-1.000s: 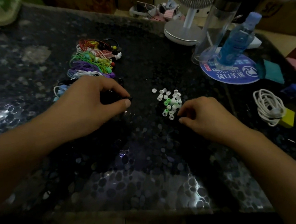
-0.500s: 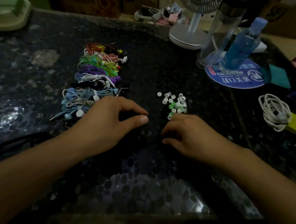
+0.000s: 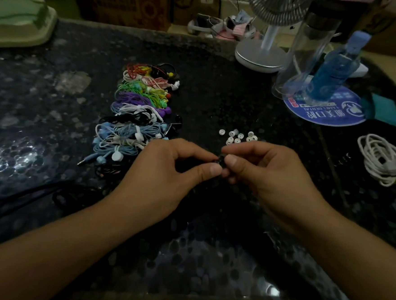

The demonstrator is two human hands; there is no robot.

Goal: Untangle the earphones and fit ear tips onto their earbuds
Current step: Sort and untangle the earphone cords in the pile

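Both hands met above the dark tabletop (image 3: 53, 121), left hand (image 3: 165, 171) and right hand (image 3: 267, 178) pinching a small black earbud (image 3: 220, 161) between fingertips, white ear tips (image 3: 237, 136) just beyond, coloured earphones (image 3: 136, 112) piled left, blue round mat (image 3: 324, 111) lettered "TAIMI DENTAL" under a blue bottle (image 3: 334, 68).

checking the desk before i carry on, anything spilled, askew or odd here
Nothing stands out. The bundled earphones lie in a row, the loose ear tips sit in one cluster, and the blue bottle stands upright with no spill visible.
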